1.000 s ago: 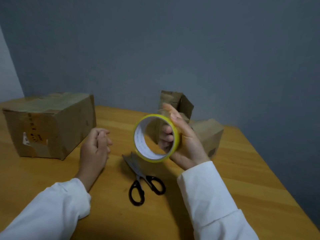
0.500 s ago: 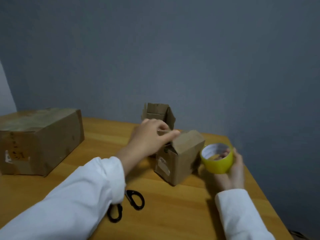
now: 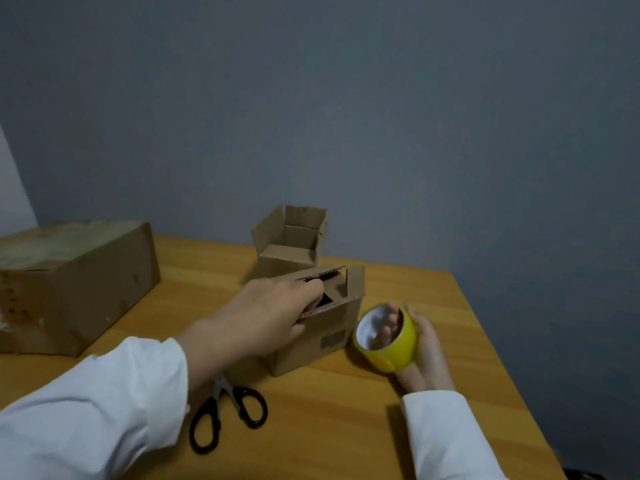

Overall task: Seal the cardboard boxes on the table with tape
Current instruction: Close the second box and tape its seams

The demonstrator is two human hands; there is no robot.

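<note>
1. Grip state: the tape roll [image 3: 388, 337] is grasped by the right hand [image 3: 424, 355]; a flap of the small box [image 3: 311, 327] is grasped by the left hand [image 3: 273, 310].
2. Step in hand: flaps are being closed on the bench [image 3: 346, 427]. Next, taping is required.
3. Change: the left hand has been shifted lower on the box.

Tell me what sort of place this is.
Probably a plain room at home or in a small office, used as a packing spot: a wooden table set against a bare grey wall, with cardboard boxes, a yellow tape roll and black scissors on it. Nothing marks it as a warehouse.
</note>
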